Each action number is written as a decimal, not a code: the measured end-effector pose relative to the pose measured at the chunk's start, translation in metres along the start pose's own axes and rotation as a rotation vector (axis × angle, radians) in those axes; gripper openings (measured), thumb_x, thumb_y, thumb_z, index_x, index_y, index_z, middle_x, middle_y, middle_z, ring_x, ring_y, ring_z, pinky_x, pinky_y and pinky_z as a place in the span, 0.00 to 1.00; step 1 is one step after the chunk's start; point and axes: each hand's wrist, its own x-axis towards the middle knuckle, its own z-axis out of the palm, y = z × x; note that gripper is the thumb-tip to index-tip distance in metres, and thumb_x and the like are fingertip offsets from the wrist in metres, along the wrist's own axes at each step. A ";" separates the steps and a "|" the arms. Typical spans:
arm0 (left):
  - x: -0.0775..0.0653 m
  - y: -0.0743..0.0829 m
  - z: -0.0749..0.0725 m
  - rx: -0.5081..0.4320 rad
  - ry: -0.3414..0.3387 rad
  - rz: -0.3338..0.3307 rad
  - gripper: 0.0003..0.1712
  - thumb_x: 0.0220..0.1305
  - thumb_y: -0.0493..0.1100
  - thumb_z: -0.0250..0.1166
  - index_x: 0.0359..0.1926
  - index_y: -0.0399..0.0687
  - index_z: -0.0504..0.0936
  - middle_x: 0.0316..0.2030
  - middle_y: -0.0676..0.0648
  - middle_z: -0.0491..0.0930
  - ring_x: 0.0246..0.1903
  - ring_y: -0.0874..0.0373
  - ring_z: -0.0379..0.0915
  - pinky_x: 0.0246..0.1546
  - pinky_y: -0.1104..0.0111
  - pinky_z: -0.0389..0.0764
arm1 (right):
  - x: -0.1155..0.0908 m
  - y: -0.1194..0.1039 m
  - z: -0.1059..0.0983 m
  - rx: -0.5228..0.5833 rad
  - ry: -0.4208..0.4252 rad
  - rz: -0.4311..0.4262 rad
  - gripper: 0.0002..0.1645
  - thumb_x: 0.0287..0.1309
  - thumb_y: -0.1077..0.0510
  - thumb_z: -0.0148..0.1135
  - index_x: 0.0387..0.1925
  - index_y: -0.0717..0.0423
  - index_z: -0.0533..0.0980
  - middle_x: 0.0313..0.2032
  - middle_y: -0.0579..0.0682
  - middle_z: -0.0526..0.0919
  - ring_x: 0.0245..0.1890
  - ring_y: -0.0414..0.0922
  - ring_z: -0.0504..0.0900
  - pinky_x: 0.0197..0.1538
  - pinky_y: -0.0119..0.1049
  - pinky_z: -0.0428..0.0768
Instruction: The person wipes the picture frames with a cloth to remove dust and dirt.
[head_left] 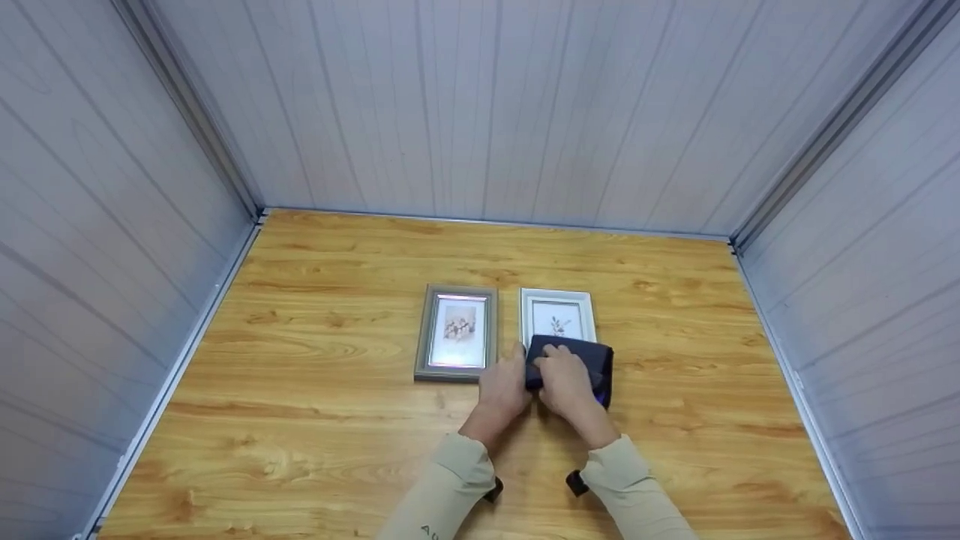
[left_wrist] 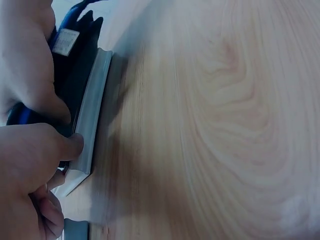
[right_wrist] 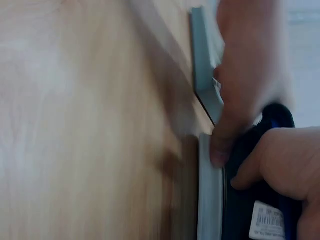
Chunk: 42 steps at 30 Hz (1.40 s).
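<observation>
A white picture frame [head_left: 556, 295] with a plant print lies flat on the wooden table, its near part covered by a dark fabric item [head_left: 598, 357]. That item has blue edging and a white barcode label [right_wrist: 268, 220] in the right wrist view; its exact kind is unclear. My left hand [head_left: 502, 386] pinches the near left corner of the white frame, its thumb on the rim [left_wrist: 86, 127]. Bent fingers of my right hand [head_left: 566, 381] hold the dark item against the white frame. To the left lies a grey-brown picture frame [head_left: 421, 334] with a flower print.
The wood-grain table [head_left: 322, 420] is enclosed by a pale panelled back wall [head_left: 450, 105], a left wall [head_left: 97, 225] and a right wall [head_left: 877, 247]. Metal strips edge the tabletop. Small black pieces [head_left: 576, 483] sit by both sleeve cuffs.
</observation>
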 end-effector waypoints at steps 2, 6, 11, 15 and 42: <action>0.000 0.000 0.000 -0.008 0.008 0.013 0.33 0.37 0.45 0.68 0.48 0.47 0.66 0.23 0.44 0.76 0.21 0.50 0.74 0.15 0.60 0.70 | -0.002 0.000 0.000 -0.005 0.003 0.025 0.19 0.32 0.61 0.65 0.35 0.56 0.80 0.34 0.52 0.75 0.34 0.51 0.71 0.35 0.47 0.72; 0.000 -0.001 0.002 -0.035 0.052 0.050 0.16 0.43 0.46 0.66 0.34 0.53 0.70 0.21 0.49 0.75 0.19 0.51 0.73 0.13 0.61 0.68 | -0.012 0.009 -0.005 -0.029 -0.009 0.176 0.19 0.31 0.60 0.67 0.35 0.53 0.80 0.36 0.53 0.76 0.36 0.53 0.72 0.36 0.49 0.71; -0.002 -0.001 0.004 -0.051 0.076 0.086 0.10 0.46 0.48 0.67 0.26 0.54 0.73 0.18 0.51 0.74 0.18 0.53 0.72 0.12 0.62 0.67 | -0.020 0.020 -0.008 -0.047 -0.028 0.283 0.16 0.33 0.60 0.68 0.33 0.52 0.81 0.36 0.55 0.75 0.37 0.56 0.71 0.37 0.51 0.70; -0.002 0.002 0.005 0.012 0.083 0.108 0.07 0.46 0.46 0.65 0.27 0.52 0.76 0.19 0.49 0.74 0.18 0.52 0.72 0.13 0.61 0.68 | -0.017 0.013 -0.003 -0.064 -0.003 0.201 0.17 0.31 0.58 0.69 0.32 0.54 0.80 0.36 0.55 0.75 0.37 0.55 0.71 0.38 0.50 0.70; 0.001 0.003 0.002 0.109 0.043 0.140 0.06 0.49 0.44 0.62 0.30 0.49 0.78 0.23 0.47 0.75 0.21 0.51 0.73 0.16 0.60 0.71 | -0.007 0.009 0.012 -0.011 0.168 0.070 0.22 0.30 0.68 0.67 0.36 0.56 0.79 0.35 0.52 0.80 0.34 0.53 0.75 0.37 0.45 0.73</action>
